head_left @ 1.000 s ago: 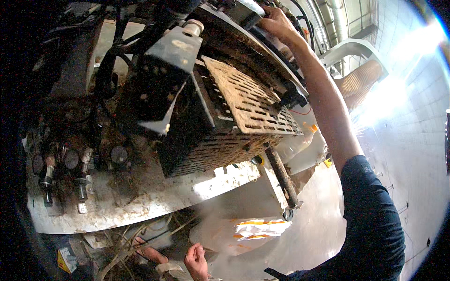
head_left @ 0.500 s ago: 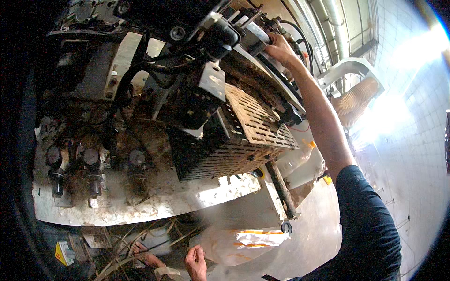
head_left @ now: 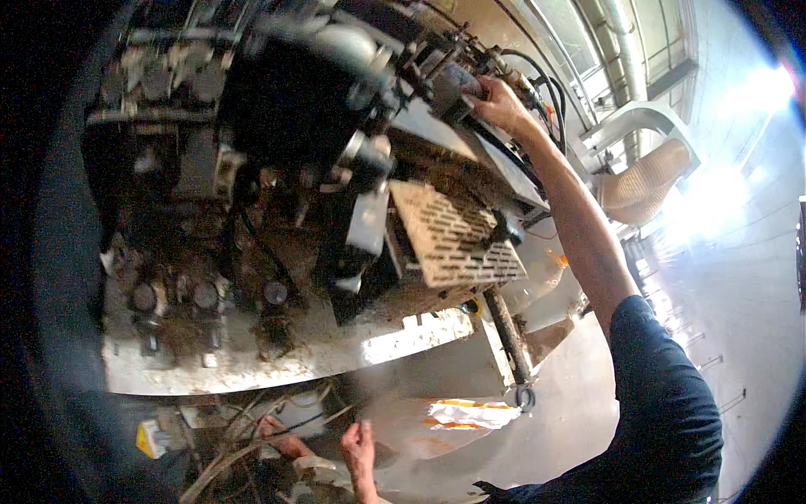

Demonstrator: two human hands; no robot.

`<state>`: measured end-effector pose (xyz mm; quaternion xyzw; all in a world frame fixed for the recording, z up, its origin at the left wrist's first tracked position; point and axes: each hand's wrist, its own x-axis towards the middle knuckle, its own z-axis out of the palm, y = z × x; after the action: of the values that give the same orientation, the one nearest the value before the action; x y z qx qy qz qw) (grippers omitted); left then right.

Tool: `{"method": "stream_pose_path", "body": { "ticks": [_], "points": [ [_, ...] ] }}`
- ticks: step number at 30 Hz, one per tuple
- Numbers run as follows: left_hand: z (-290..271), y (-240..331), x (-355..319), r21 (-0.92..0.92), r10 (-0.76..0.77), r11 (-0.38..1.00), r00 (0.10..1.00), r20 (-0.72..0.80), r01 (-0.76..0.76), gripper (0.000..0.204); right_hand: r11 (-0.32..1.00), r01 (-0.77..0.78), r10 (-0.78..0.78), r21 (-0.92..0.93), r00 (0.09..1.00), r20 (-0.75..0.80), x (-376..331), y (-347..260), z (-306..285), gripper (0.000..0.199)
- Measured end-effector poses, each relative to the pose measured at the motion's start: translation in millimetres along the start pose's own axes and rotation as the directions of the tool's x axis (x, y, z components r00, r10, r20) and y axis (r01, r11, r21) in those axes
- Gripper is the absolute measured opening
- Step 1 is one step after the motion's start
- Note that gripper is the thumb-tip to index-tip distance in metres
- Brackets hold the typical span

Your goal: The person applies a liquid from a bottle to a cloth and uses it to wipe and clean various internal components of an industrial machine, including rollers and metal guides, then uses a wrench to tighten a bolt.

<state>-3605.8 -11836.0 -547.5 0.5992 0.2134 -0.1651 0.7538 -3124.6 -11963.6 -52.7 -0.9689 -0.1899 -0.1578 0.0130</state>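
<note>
My right arm, in a dark short sleeve, reaches up to the far side of a dusty machine. There my right hand has its fingers closed at a small greyish part among rods and fittings; what exactly lies in the grip is hidden. Low in the view, my left hand hangs beside the machine with its fingers loosely curled and no object visible in them. Between the arm and the machine's body sits a slotted metal guard, coated in brown dust.
Pressure gauges line the machine's near side above its pale, dirty edge. A rusty bar with a ring end juts toward me. Lower down are a white-and-orange wrapper and tangled hoses. A ribbed duct stands at right.
The view has turned slightly, so the machine's left side has shifted right and blurred. My right hand stays at the same part; my left hand appears slightly higher and farther right.
</note>
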Motion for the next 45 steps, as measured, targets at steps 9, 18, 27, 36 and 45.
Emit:
{"method": "stream_pose_path", "body": {
  "ticks": [9,18,27,36,45],
  "points": [
    [37.2,369.4,-121.3,0.036,0.508,0.86,0.861,0.038,-0.509,0.021,0.997,-0.054,0.047,0.062,0.993,0.105,-14.9,13.2,-20.3,0.056],
    [86.1,565.6,31.7,0.454,0.63,0.765,0.676,-0.382,-0.456,0.034,0.804,-0.051,0.083,0.593,0.996,-0.028,-38.4,-72.2,-55.4,0.029],
    [108.5,575.8,57.6,0.629,0.624,0.726,0.65,-0.433,-0.278,0.023,0.85,0.178,-0.294,0.495,0.941,0.167,-6.0,-59.4,-41.5,0.039],
    [110.6,578.1,67.0,0.64,0.607,0.732,0.649,-0.458,-0.233,0.018,0.892,0.165,-0.23,0.422,0.967,0.107,-5.6,-65.2,-25.3,0.033],
    [110.2,584.8,62.8,0.695,0.626,0.685,0.665,-0.407,-0.219,0.018,0.894,0.133,-0.194,0.428,0.976,0.102,-8.4,-69.4,-23.4,0.031]
  ]
}}
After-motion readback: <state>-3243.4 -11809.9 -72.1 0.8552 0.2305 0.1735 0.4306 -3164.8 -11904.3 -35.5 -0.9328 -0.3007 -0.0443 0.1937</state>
